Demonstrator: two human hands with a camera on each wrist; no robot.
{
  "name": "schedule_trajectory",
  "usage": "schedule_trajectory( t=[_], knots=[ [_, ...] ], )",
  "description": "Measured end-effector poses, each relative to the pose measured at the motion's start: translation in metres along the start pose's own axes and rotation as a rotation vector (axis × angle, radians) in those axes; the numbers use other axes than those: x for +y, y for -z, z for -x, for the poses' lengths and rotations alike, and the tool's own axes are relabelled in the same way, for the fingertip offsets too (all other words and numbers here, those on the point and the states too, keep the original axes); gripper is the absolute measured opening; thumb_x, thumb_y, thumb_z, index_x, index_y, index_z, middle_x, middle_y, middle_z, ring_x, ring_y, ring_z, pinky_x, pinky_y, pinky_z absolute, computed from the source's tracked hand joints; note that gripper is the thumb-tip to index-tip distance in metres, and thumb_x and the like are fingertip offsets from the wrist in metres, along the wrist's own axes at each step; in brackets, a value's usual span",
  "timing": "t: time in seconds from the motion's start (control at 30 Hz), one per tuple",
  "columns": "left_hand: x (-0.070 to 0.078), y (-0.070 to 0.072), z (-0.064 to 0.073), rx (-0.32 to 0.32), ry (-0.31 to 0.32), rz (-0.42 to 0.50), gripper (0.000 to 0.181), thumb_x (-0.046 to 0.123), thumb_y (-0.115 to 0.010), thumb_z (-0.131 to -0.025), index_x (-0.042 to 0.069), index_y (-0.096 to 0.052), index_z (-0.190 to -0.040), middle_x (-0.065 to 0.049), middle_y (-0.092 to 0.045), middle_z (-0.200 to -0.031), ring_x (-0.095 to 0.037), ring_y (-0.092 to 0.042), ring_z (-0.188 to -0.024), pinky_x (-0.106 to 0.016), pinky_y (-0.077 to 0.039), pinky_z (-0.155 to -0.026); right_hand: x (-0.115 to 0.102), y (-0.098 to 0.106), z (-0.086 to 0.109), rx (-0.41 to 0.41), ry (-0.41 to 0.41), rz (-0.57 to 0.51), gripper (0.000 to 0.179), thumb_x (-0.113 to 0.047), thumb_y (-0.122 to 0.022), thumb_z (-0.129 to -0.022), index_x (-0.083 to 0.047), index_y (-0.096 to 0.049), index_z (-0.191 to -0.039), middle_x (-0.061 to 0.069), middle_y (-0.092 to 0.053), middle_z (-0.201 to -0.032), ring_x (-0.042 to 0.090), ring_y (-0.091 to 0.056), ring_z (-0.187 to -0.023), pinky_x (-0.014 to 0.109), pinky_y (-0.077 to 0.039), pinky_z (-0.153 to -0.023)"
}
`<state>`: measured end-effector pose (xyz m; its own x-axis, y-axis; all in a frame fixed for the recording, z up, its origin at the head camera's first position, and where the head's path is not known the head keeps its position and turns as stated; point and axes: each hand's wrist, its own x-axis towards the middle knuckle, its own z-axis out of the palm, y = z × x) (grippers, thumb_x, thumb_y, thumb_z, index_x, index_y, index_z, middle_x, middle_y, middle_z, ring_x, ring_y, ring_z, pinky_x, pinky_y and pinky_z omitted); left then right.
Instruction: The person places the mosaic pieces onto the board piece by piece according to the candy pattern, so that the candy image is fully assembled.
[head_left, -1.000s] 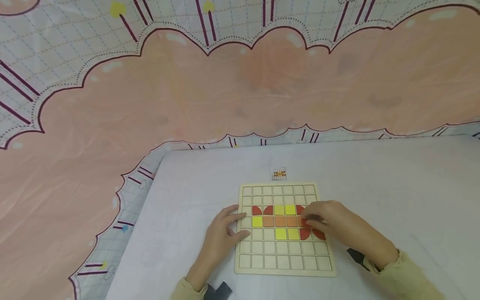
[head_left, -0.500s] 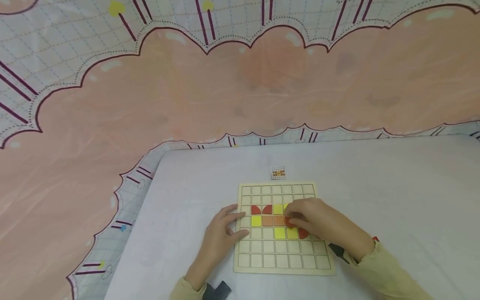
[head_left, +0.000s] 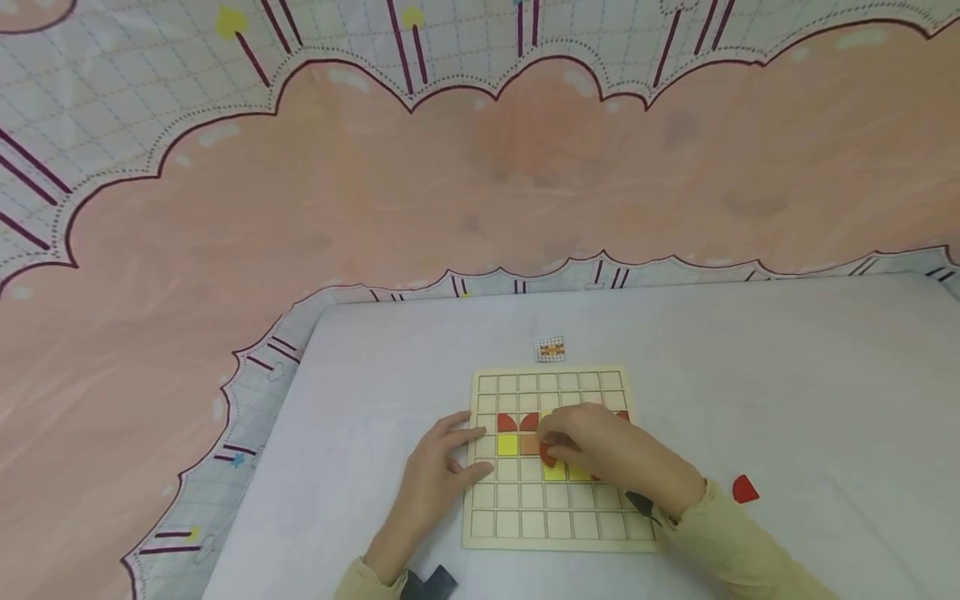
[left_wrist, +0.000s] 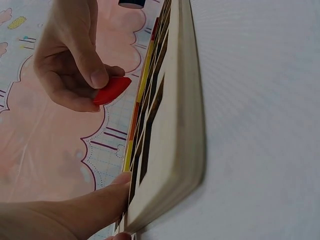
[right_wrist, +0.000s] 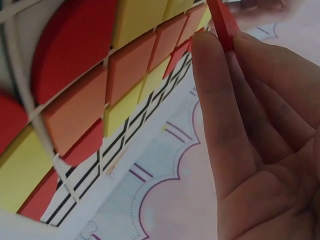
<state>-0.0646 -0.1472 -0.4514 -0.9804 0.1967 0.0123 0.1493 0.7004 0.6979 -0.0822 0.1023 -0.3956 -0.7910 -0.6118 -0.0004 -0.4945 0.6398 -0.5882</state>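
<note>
My right hand (head_left: 607, 446) pinches a red quarter-circle tile (left_wrist: 111, 91) between thumb and fingers, above the middle of a pale wooden grid board (head_left: 558, 523). In the right wrist view the held tile (right_wrist: 224, 29) stands on edge between the fingertips, clear of the board. My left hand (head_left: 431, 471) touches the board's left edge with spread fingers. Red quarter-circle tiles (head_left: 507, 422), yellow square tiles (head_left: 507, 445) and orange square tiles (right_wrist: 131, 79) lie in the board's cells. The right hand hides part of the pattern in the head view.
A small printed pattern card (head_left: 551, 350) lies behind the board. One loose red quarter-circle tile (head_left: 744, 489) lies on the white table (head_left: 795, 375) to the right. Dark straps (head_left: 431, 583) show at the sleeves.
My right hand has moved left across the board, from its right side to over the middle, with the red tile. The left hand has stayed at the left edge.
</note>
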Motion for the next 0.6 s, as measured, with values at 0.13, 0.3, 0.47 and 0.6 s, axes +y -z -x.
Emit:
schedule_trajectory(
  t=[0.13,0.3,0.47,0.6],
  knots=[
    [-0.001,0.001,0.001,-0.002,0.007,0.002,0.046,0.02,-0.083,-0.08,0.01,-0.069,-0.123,-0.006,-0.051,-0.146,0.0,-0.054,-0.061,-0.016,-0.05,-0.058,-0.005,-0.006,-0.006,-0.004,-0.001,0.006,0.006,-0.008,-0.074,-0.089,-0.013,-0.073,-0.092,-0.01,-0.066,-0.083,0.006,-0.058,-0.076,0.024,-0.058,-0.075],
    [-0.001,0.0,0.001,-0.006,0.01,0.0,0.046,0.021,-0.083,-0.08,0.011,-0.07,-0.123,-0.004,-0.051,-0.146,0.001,-0.054,-0.061,-0.016,-0.05,-0.059,-0.006,-0.012,-0.012,-0.024,0.01,-0.016,0.007,-0.007,-0.073,-0.089,-0.014,-0.072,-0.093,-0.011,-0.065,-0.082,0.006,-0.057,-0.076,0.024,-0.058,-0.076],
    [-0.002,0.001,0.001,0.005,0.006,-0.011,0.045,0.021,-0.084,-0.079,0.011,-0.07,-0.121,-0.004,-0.052,-0.145,0.001,-0.053,-0.061,-0.016,-0.049,-0.058,-0.007,-0.017,-0.016,-0.043,0.001,-0.021,0.007,-0.007,-0.072,-0.09,-0.012,-0.072,-0.094,-0.01,-0.065,-0.083,0.008,-0.056,-0.075,0.023,-0.056,-0.073],
    [-0.002,0.001,0.001,0.004,0.003,-0.015,0.045,0.021,-0.084,-0.079,0.011,-0.07,-0.122,-0.004,-0.052,-0.145,0.002,-0.053,-0.061,-0.016,-0.048,-0.058,-0.008,-0.02,-0.018,-0.048,-0.008,-0.017,0.008,-0.007,-0.072,-0.089,-0.011,-0.073,-0.096,-0.006,-0.068,-0.086,0.008,-0.057,-0.075,0.024,-0.056,-0.073]
  ],
)
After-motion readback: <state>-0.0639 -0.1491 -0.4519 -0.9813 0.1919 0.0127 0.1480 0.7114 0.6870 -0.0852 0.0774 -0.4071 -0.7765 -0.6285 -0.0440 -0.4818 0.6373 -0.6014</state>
